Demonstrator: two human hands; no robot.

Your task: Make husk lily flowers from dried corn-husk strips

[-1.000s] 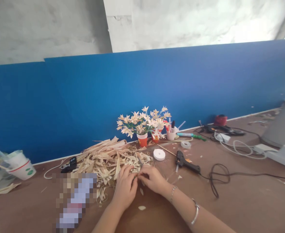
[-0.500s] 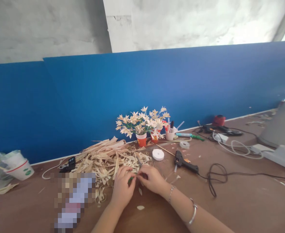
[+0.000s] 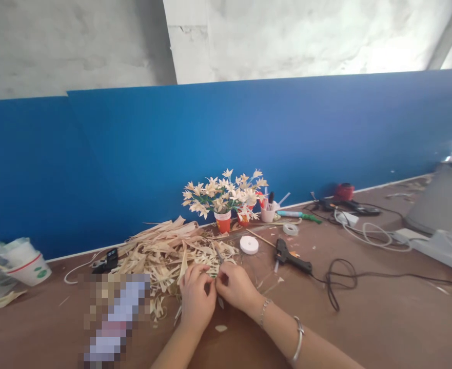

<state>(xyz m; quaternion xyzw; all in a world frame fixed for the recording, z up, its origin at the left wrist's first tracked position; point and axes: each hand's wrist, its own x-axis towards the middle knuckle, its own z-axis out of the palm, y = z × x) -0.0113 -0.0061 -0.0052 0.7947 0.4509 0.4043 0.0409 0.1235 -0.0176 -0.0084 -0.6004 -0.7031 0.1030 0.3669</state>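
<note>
My left hand [image 3: 198, 297] is closed, its thumb and fingers pinched together at the near edge of a heap of pale dried husk strips [image 3: 164, 251]. Close beside it, my right hand [image 3: 236, 287] is closed too, fingertips almost meeting those of the left. Whatever lies between the fingertips is too small and covered to name. A dark, thin tool tip [image 3: 218, 256] shows just beyond the right hand. On the table below the hands lies a small pale petal-shaped piece [image 3: 221, 328].
Behind the heap, husk flowers [image 3: 226, 192] stand in red cups [image 3: 222, 223]. To the right are a white tape roll [image 3: 249, 245], a black glue gun [image 3: 292, 258] with its looping cord, and a power strip [image 3: 441, 251]. A white cup [image 3: 31, 270] stands far left.
My left hand has turned a little and its fingers have curled closer in to the right hand. The green bit seen between the fingers is now hidden. The view has shifted slightly.
</note>
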